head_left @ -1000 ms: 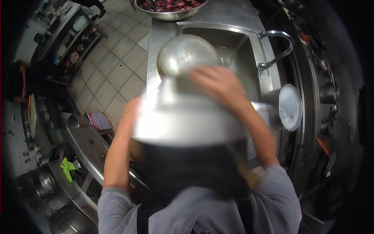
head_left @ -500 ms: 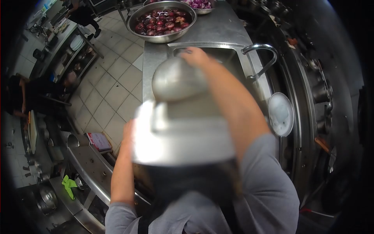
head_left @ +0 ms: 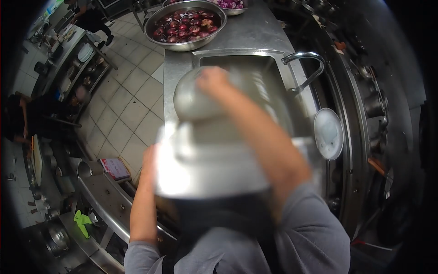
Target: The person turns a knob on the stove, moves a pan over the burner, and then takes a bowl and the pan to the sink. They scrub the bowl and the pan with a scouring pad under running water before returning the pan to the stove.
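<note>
A large, shiny metal piece [head_left: 214,169], smeared by motion, lies across the sink [head_left: 255,73] in front of me. Its far end is a rounded, dome-like metal form [head_left: 191,98]; what kind of vessel or part it is, I cannot make out. My left hand [head_left: 148,157] grips the left edge of the metal piece, its fingertips partly hidden. My right hand [head_left: 212,78] is on top of the rounded form, fingers curled and blurred. Whatever it may hold is hidden.
Beyond the sink stands a steel bowl [head_left: 182,47] of red onions in liquid. A curved faucet [head_left: 315,57] rises at the right, with a white dish [head_left: 328,134] of foamy liquid nearer. Co-workers [head_left: 41,112] [head_left: 86,18] are at the left. A green cloth [head_left: 82,223] lies lower left.
My right hand has moved left and slightly nearer over the rounded metal form, from its far right edge onto its top. My left hand stays at the left edge.
</note>
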Motion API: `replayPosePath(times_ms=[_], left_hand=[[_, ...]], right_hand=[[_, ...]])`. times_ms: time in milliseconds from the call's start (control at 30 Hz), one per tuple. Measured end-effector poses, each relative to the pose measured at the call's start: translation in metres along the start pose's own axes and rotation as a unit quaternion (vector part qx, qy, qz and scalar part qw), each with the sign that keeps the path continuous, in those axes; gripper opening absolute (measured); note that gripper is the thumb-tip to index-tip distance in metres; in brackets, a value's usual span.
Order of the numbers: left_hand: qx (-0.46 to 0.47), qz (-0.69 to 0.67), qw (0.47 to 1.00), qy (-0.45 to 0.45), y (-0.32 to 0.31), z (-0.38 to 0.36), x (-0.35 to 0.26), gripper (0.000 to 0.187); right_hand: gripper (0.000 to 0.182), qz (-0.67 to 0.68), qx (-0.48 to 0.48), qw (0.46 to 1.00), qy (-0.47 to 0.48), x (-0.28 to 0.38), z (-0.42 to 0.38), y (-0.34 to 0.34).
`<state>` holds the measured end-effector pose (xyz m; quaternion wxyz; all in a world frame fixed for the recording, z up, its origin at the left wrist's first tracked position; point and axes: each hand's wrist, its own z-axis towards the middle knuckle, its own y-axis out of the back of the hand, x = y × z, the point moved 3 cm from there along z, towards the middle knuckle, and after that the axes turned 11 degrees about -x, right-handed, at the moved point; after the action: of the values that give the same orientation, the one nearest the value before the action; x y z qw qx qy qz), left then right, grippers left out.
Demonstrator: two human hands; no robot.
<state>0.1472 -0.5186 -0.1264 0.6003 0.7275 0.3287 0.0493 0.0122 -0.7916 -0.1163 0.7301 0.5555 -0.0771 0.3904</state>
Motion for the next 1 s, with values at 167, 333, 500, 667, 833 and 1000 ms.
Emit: replayPosePath(times_ms=[167,333,500,667,833,1000], left_hand=[[0.004,0.004,1.0,0.027,-0.006,0.001,0.005,0.062],[-0.006,-0.022,0.998,0.06,-0.017,0.01,0.015,0.063],[-0.042,0.012,0.999,0.026,-0.024,0.009,0.021,0.063],[-0.004,0.012,0.998,0.065,-0.018,0.011,0.012,0.063],[-0.021,-0.006,0.998,0.054,-0.017,0.014,0.016,0.062],[-0.104,0.017,0.994,0.005,-0.016,0.001,0.042,0.058]], right_hand=[[0.023,0.105,-0.018,0.993,0.055,-0.013,-0.009,0.013],[0.022,0.052,-0.054,0.997,0.022,0.004,-0.044,0.025],[0.023,0.123,-0.149,0.981,0.009,-0.036,-0.039,0.049],[0.028,-0.004,-0.063,0.998,0.028,-0.043,-0.046,-0.004],[0.027,0.106,-0.157,0.98,-0.053,-0.062,-0.071,0.057],[0.029,0.005,-0.07,0.991,-0.115,-0.065,-0.051,0.069]])
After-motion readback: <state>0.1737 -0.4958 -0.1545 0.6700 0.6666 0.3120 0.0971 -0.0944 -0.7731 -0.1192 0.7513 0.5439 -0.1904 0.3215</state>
